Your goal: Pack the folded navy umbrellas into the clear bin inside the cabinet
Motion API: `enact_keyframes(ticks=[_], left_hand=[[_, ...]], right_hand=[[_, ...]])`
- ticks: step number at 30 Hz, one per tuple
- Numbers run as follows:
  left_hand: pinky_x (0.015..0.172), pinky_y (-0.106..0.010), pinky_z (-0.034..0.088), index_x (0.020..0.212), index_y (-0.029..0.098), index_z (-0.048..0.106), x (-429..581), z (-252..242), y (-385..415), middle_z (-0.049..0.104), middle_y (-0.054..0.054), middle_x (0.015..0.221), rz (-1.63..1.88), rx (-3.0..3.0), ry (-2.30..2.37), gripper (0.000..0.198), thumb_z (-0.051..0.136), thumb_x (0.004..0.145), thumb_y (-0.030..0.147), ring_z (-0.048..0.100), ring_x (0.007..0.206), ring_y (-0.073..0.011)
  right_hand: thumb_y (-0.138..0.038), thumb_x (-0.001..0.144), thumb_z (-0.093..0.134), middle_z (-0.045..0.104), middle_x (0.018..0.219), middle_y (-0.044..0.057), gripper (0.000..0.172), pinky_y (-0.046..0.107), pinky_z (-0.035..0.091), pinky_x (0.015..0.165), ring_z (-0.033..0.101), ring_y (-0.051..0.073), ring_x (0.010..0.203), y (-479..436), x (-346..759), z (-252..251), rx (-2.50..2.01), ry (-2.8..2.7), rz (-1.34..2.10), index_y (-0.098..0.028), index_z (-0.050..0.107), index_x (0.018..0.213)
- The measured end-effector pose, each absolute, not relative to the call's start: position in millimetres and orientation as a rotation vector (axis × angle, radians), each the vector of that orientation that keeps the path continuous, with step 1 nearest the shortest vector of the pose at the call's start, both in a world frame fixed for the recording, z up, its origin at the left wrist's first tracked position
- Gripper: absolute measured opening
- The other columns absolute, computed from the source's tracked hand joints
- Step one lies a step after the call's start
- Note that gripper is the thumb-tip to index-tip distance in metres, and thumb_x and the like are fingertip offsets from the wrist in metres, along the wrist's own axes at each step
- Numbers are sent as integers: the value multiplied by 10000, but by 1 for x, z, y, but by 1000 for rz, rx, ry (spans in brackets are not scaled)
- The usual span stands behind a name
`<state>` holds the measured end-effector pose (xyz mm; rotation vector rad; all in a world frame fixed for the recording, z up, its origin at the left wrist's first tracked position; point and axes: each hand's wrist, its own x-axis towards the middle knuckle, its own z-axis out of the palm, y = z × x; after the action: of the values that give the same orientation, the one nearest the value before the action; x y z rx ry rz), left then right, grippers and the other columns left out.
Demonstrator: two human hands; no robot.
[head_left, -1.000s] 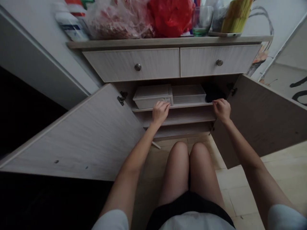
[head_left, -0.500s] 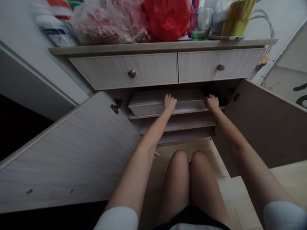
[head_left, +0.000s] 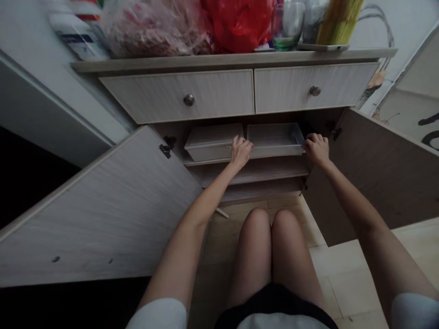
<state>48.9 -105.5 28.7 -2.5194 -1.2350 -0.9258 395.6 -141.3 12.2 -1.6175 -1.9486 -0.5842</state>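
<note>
Two pale plastic storage boxes sit side by side on the upper shelf of an open cabinet. The left storage box [head_left: 211, 140] has a flat lid and a small clasp at its front. The right plastic bin [head_left: 272, 135] is clear and topless, and its inside shows. My left hand [head_left: 241, 151] is at the gap between the two, its curled fingers against the bin's left front corner. At the opposite corner, my right hand [head_left: 316, 147] grips the bin's right edge. The fingertips of both hands are partly hidden.
The left cabinet door [head_left: 113, 210] and right cabinet door [head_left: 380, 169] stand swung out on either side of my arms. Above are two closed drawers [head_left: 202, 96]. A red bag [head_left: 238, 25], a glass [head_left: 288, 27] and a white bottle [head_left: 77, 36] crowd the cabinet top.
My right hand has moved to the right, and the right bin's edge lies farther right. The bin's inside now shows. My left hand has stayed almost in place.
</note>
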Motion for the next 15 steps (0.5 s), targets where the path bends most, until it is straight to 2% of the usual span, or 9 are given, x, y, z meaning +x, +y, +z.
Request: enact_keyframes(ticks=[6, 15], left_hand=[[1047, -516, 368, 959, 207, 731, 20, 21, -188, 742, -88, 945, -916, -2487, -1059, 192, 543, 971, 246, 581, 1005, -264], [990, -437, 381, 953, 231, 744, -20, -28, -303, 745, -52, 866, -894, -2505, -1051, 190, 555, 971, 225, 603, 930, -225]], right_hand=[[-297, 981, 543, 681, 1139, 89, 205, 392, 339, 846, 540, 253, 1006, -227, 393, 9, -1519, -1991, -662, -224, 724, 918], [-256, 1024, 497, 707, 1177, 69, 210, 338, 346, 811, 621, 190, 955, -346, 362, -32, -1481, -2111, -498, -220, 684, 934]])
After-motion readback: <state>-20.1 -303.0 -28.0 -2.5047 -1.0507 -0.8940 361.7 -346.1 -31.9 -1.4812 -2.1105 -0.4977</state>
